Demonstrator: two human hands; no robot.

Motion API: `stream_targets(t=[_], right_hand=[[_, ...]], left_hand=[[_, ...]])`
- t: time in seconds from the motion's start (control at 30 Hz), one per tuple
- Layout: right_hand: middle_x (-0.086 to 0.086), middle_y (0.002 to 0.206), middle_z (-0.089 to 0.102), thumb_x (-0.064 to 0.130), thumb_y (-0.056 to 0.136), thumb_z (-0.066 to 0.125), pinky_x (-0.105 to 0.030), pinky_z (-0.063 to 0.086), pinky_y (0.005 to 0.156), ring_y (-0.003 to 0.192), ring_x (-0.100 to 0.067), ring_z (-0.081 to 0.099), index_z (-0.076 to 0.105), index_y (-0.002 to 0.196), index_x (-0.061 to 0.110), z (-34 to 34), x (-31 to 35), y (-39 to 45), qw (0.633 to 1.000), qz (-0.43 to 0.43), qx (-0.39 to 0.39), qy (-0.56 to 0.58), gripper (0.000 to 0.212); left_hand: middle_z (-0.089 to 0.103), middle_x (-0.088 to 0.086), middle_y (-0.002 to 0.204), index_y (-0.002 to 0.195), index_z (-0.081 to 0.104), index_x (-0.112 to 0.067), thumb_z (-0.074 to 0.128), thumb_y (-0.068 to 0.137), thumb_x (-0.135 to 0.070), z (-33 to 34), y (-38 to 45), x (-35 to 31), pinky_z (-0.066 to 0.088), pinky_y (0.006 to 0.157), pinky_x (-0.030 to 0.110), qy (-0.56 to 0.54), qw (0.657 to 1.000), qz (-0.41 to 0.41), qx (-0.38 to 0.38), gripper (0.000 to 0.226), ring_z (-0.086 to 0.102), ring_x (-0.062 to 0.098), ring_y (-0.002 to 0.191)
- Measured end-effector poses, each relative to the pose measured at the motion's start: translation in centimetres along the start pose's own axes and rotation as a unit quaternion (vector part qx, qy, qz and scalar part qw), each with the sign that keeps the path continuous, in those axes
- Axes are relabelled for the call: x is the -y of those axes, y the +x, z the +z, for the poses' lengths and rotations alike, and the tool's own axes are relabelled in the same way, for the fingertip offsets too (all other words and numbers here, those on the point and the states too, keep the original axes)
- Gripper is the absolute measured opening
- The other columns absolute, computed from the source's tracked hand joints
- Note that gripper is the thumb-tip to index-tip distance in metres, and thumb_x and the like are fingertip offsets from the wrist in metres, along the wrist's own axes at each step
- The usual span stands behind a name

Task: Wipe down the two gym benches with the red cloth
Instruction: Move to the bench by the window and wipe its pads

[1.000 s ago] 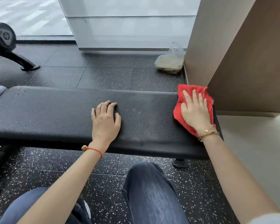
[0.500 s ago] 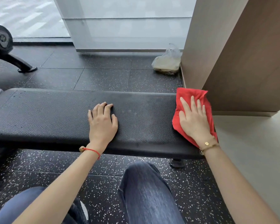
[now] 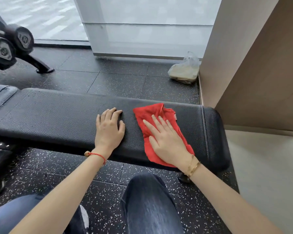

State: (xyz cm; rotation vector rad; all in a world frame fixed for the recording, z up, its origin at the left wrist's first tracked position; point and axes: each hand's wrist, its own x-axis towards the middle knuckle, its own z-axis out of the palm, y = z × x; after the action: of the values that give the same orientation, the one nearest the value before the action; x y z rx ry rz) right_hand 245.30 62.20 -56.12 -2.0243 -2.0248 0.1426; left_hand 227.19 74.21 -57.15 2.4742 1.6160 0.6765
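Note:
A long black padded gym bench [image 3: 57, 115] runs across the view in front of me. The red cloth [image 3: 152, 112] lies crumpled on its right half. My right hand [image 3: 166, 141] presses flat on the cloth with straight fingers. My left hand [image 3: 109, 127] rests flat on the bare pad just left of the cloth, fingers slightly bent at the tips. The bench's right end [image 3: 211, 132] shows uncovered beyond the cloth. A second black pad [image 3: 0, 95] shows at the far left edge.
A beige wall corner [image 3: 254, 73] stands close behind the bench's right end. A plastic bag [image 3: 184, 71] lies on the speckled floor by that wall. Dumbbells on a rack [image 3: 8, 46] sit at the back left. My knees are below the bench.
My right hand has slid the red cloth leftward from the bench's right end toward my left hand. The left hand has stayed in place on the pad.

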Motion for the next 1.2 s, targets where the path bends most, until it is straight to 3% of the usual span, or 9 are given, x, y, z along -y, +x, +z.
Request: stream_targets(t=[0.2, 0.4, 0.7, 0.93, 1.2], right_hand=[[-0.011, 0.163, 0.008, 0.03, 0.101, 0.034, -0.041, -0.003, 0.122, 0.151, -0.028, 0.005, 0.018, 0.155, 0.026, -0.2, -0.5, 6.1, 0.997, 0.071, -0.007, -0.014, 0.057], [-0.013, 0.163, 0.002, 0.03, 0.101, 0.03, -0.043, -0.008, 0.122, 0.151, -0.03, -0.001, 0.013, 0.155, 0.024, 1.5, 4.4, 11.6, 0.999, 0.044, 0.028, 0.013, 0.057], [-0.012, 0.163, 0.002, 0.032, 0.101, 0.029, -0.042, -0.008, 0.122, 0.151, -0.028, -0.001, 0.014, 0.155, 0.025, 5.9, 17.7, 17.5, 0.998, -0.031, 0.053, 0.024, 0.057], [-0.011, 0.163, 0.002, 0.032, 0.101, 0.027, -0.042, -0.008, 0.122, 0.151, -0.027, -0.002, 0.013, 0.156, 0.025, 8.7, 26.5, 22.5, 0.998, -0.023, 0.058, 0.022, 0.056], [-0.008, 0.164, 0.004, 0.031, 0.102, 0.03, -0.039, -0.006, 0.122, 0.151, -0.024, 0.0, 0.015, 0.155, 0.028, 8.5, 26.6, 23.1, 0.998, -0.015, 0.057, 0.023, 0.055]], left_hand=[[0.058, 0.003, 0.134, 0.123, 0.06, -0.017, 0.055, 0.089, -0.021, 0.1, 0.1, 0.2, 0.025, 0.118, 0.045, -0.027, 0.999, -0.017, -0.032, 0.035, 0.046, 0.023, 0.131], [0.066, 0.001, 0.115, 0.113, 0.064, -0.014, 0.055, 0.082, -0.007, -1.4, -0.1, 1.0, 0.038, 0.104, 0.039, -0.081, 0.99, -0.04, -0.104, 0.032, 0.058, 0.023, 0.111], [0.066, 0.002, 0.111, 0.112, 0.064, -0.016, 0.057, 0.081, -0.005, -8.0, 0.1, 15.9, 0.039, 0.101, 0.042, -0.01, 0.988, -0.05, -0.145, 0.034, 0.059, 0.025, 0.108], [0.065, 0.003, 0.119, 0.117, 0.064, -0.016, 0.057, 0.085, -0.009, -10.8, 1.7, 27.0, 0.037, 0.107, 0.043, -0.005, 0.994, -0.029, -0.106, 0.034, 0.056, 0.024, 0.116], [0.063, 0.0, 0.123, 0.118, 0.063, -0.017, 0.054, 0.089, -0.02, -10.0, 3.6, 28.5, 0.034, 0.11, 0.045, -0.017, 0.998, 0.007, -0.056, 0.031, 0.053, 0.022, 0.121]])
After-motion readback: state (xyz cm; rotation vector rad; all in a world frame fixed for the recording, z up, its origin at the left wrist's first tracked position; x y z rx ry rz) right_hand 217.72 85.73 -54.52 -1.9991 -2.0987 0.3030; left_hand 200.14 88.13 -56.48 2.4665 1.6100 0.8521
